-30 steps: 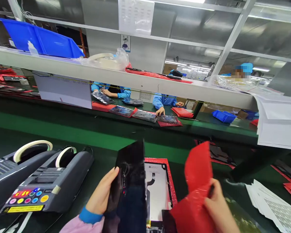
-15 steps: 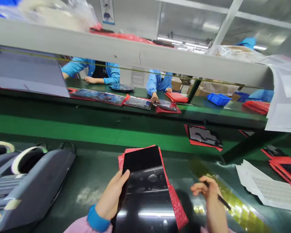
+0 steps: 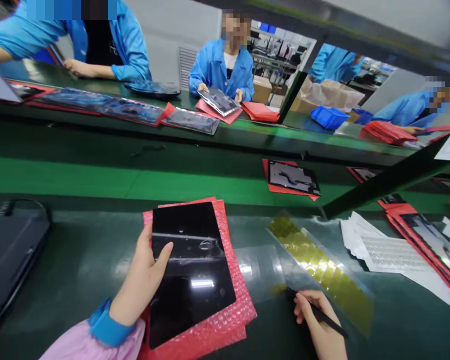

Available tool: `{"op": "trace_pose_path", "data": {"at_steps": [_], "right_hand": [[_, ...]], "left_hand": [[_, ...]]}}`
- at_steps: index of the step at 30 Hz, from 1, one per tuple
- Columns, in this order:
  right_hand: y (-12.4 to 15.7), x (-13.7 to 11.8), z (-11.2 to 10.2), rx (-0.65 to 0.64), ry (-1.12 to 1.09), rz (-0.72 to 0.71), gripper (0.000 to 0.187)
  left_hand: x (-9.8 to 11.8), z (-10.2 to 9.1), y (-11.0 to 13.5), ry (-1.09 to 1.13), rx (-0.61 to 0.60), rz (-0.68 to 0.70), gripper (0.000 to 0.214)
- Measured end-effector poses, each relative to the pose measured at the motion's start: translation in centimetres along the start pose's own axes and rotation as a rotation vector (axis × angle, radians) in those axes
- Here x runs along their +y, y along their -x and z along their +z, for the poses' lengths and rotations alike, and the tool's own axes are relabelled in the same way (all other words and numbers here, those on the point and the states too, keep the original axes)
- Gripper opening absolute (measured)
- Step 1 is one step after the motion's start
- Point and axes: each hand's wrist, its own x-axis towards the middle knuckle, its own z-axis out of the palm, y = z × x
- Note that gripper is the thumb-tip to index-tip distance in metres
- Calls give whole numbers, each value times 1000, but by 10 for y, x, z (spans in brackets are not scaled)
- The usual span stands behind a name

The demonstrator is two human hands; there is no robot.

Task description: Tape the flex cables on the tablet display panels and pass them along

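A glossy black screen panel (image 3: 191,275) lies on red bubble-wrap sheets (image 3: 243,305) on the dark green bench. My left hand (image 3: 144,272), with a blue band at the wrist, grips the panel's left edge, thumb on its face and fingers out of sight at the side. Pinched in my right hand (image 3: 315,312) are thin black tweezers (image 3: 328,320). Their tip is at a small yellow patch (image 3: 279,288) on a clear film sheet (image 3: 260,267). Just beyond it lies a strip of yellow film stickers (image 3: 322,262).
Paper sheets (image 3: 382,252) and red-wrapped panels (image 3: 423,225) lie at the right. A dark grey device (image 3: 11,260) stands at the left. A slanting dark post (image 3: 378,177) rises by the green belt (image 3: 97,175), which carries another panel (image 3: 294,177). Co-workers in blue sit across.
My view has turned right and tilted down. The panel now lies lower on the bubble wrap. My right hand has lowered, bringing the tweezers' tip to the clear film sheet.
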Motion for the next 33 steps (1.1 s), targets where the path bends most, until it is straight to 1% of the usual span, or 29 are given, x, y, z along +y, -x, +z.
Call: {"op": "trace_pose_path", "data": {"at_steps": [1, 3, 4, 5, 6, 8, 10, 11, 13, 14, 15, 16, 18, 21, 24, 27, 31, 33], "right_hand": [[2, 3, -1, 5, -4, 5, 40], [6, 7, 1, 8, -6, 19, 40], [9, 8, 2, 10, 5, 26, 40], [11, 9, 4, 11, 22, 31, 40], [14, 8, 7, 12, 43, 32, 39], [17, 3, 10, 9, 86, 20, 37], [18, -4, 12, 1, 111, 5, 35], [17, -9, 13, -8, 118, 3, 36], [16, -17, 15, -23, 125, 9, 38], [15, -20, 16, -31, 127, 16, 39], [15, -23, 16, -36, 129, 22, 40], [14, -24, 17, -40, 132, 32, 40], [12, -23, 17, -59, 131, 64, 41], [8, -17, 15, -106, 121, 114, 42], [5, -12, 11, -109, 111, 122, 42], [6, -13, 10, -101, 46, 85, 40], [14, -20, 13, -70, -209, 68, 41], [19, -24, 15, -42, -329, 79, 43]], "left_hand": [[2, 1, 4, -113, 19, 129, 72], [11, 0, 14, -354, 39, 377, 69], [19, 0, 19, -444, 20, 467, 64], [29, 1, 24, -508, -24, 541, 58], [41, 3, 28, -541, -102, 605, 53], [65, 14, 34, -554, -321, 733, 44], [84, 36, 38, -548, -563, 869, 42], [89, 49, 40, -541, -684, 933, 42], [91, 79, 43, -514, -886, 1004, 38], [87, 93, 44, -503, -950, 1015, 37], [81, 105, 46, -498, -986, 1022, 38], [74, 115, 47, -498, -1004, 1024, 40], [61, 127, 49, -510, -1012, 1019, 47], [52, 128, 49, -533, -1020, 1001, 53], [53, 125, 48, -534, -1036, 984, 60], [55, 125, 49, -504, -1033, 982, 61], [58, 127, 46, -448, -994, 979, 52], [63, 120, 36, -442, -960, 981, 50]]}}
